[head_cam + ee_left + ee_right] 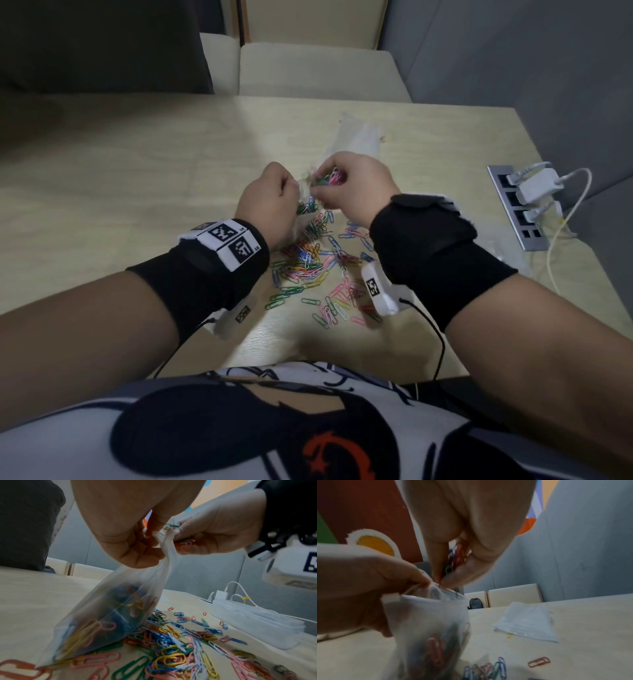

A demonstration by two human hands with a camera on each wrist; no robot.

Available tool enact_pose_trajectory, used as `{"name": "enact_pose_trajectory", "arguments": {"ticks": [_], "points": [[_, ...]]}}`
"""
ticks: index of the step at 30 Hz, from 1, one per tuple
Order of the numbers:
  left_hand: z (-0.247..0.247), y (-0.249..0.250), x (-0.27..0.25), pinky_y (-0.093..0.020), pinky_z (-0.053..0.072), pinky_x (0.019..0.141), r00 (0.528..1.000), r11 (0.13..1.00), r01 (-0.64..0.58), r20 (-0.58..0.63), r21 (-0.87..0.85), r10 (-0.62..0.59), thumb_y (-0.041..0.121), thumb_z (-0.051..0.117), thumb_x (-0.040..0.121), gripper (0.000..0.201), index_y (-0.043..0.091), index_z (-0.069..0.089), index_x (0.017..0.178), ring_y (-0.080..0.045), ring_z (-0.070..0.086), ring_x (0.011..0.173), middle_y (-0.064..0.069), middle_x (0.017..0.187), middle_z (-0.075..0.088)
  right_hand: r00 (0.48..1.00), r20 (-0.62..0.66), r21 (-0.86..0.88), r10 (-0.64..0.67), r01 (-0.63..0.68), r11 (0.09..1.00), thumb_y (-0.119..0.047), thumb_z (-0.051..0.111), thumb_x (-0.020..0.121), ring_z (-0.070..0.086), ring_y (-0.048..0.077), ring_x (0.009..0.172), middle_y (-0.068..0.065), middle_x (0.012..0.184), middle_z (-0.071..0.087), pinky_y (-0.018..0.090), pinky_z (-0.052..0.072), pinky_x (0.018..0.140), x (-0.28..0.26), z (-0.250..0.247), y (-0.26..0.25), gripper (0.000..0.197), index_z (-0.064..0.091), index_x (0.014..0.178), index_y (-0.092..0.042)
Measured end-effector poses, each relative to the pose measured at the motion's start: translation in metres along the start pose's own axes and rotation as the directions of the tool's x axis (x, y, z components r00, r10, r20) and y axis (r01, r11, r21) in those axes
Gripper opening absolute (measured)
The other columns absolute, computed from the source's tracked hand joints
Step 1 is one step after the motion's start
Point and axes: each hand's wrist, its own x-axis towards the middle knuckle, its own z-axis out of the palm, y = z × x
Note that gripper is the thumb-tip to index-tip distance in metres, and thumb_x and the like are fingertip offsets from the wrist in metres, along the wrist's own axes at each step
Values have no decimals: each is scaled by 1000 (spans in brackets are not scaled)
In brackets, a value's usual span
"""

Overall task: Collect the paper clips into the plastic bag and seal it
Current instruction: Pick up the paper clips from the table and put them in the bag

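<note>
My left hand [293, 188] pinches the mouth of a clear plastic bag [106, 615], which stands tilted on the table and holds several coloured clips. My right hand [322, 195] grips a bunch of paper clips [457, 555] right at the bag's mouth, fingertips touching the rim. Under and in front of both hands, a loose pile of coloured paper clips [315, 263] is scattered on the table. In the right wrist view the bag [428, 622] is blurred and its mouth is held apart by the left hand [368, 582].
The pale wooden table [137, 171] reaches to my body. A stack of spare clear bags [359, 140] lies just beyond the hands. A power strip with white chargers and cables [517, 205] is set in the table's right edge, with more clear plastic [257, 622] beside it. Chairs [318, 68] stand behind.
</note>
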Motion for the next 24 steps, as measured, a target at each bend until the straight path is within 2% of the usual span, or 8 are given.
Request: {"name": "enact_pose_trajectory", "arguments": {"ticks": [3,6,10,14,17,19,21,24], "points": [[-1,1,-1,-47,50,69,1000,1000,13,-6,-3,-13,27,38,91,19,12,49,90,-31,60,71,-14,75,65,993,109,-242,42,-15,970,-24,72,78,68,23,89,3,91,68,32,55,77,3,6,-15,26,66,103,-18],[-5,0,0,-45,50,70,1000,1000,25,-13,11,-24,25,38,92,19,11,49,92,-31,59,74,-13,79,66,987,145,-319,68,-19,947,-26,68,82,63,25,99,6,108,66,31,51,78,6,9,-23,39,58,118,-14],[-7,-2,2,-48,51,70,999,1000,28,-19,-4,-28,26,37,91,19,11,49,91,-32,60,73,-14,78,66,991,128,-254,33,0,967,-12,48,90,60,25,83,8,105,62,31,46,59,7,6,-30,28,46,118,-14],[-8,-2,3,-45,50,69,998,998,46,-44,-31,-47,25,37,92,19,11,49,93,-31,59,73,-13,79,65,998,53,-84,-25,30,996,-2,37,86,63,26,89,6,105,62,41,55,74,7,7,-23,27,44,108,-17],[-14,-5,8,-30,32,60,989,999,46,-137,-27,-49,22,37,95,16,10,49,95,-27,50,73,-8,80,57,998,-53,-103,13,-19,994,-2,39,85,60,27,95,7,107,62,32,47,76,14,12,-5,27,50,104,-18],[-20,-7,11,-23,23,54,980,999,38,-196,-21,-41,21,37,96,13,13,46,94,-22,45,70,-2,77,52,993,6,-252,120,-115,961,-4,44,87,57,28,103,10,118,58,28,40,76,18,21,15,31,53,115,-15],[-25,-9,14,-21,22,54,974,1000,23,-227,-15,-26,21,36,97,14,12,46,95,-21,44,71,0,75,50,968,105,-342,229,-181,922,-11,47,92,56,31,112,12,129,54,31,43,84,19,33,33,37,48,129,-11],[-30,-14,17,-23,22,57,968,1000,5,-252,4,-4,21,36,97,20,5,49,100,-22,45,75,-5,83,51,943,234,-398,237,-129,908,-27,49,95,54,32,115,13,133,50,36,44,87,16,56,48,43,41,133,-7]]}}
